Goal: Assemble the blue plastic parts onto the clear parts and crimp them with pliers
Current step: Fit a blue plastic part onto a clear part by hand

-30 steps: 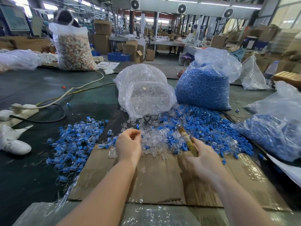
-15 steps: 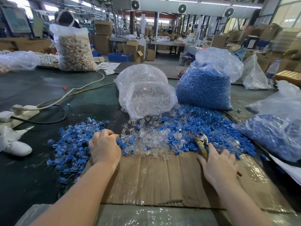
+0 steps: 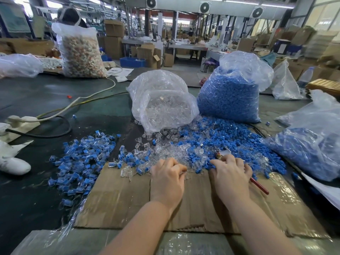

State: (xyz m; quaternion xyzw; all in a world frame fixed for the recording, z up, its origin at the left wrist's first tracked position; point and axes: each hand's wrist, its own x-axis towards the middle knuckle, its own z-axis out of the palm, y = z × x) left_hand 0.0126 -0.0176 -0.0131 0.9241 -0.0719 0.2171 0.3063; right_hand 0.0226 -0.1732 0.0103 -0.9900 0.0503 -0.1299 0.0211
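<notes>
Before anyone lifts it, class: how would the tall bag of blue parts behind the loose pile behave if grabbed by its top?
The bag of blue parts is packed full, so probably heavy. Its thin clear film looks floppy and might stretch or tear. The open top could spill pieces if tipped.

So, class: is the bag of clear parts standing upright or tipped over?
Tipped over. The bag of clear parts lies on its side, its mouth facing the person, and clear parts spill from it onto the table.

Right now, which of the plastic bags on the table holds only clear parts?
The bag of clear parts, straight ahead beyond both hands, its mouth spilling clear pieces. The bag to its right and the bag at the far right are full of blue parts.
</notes>
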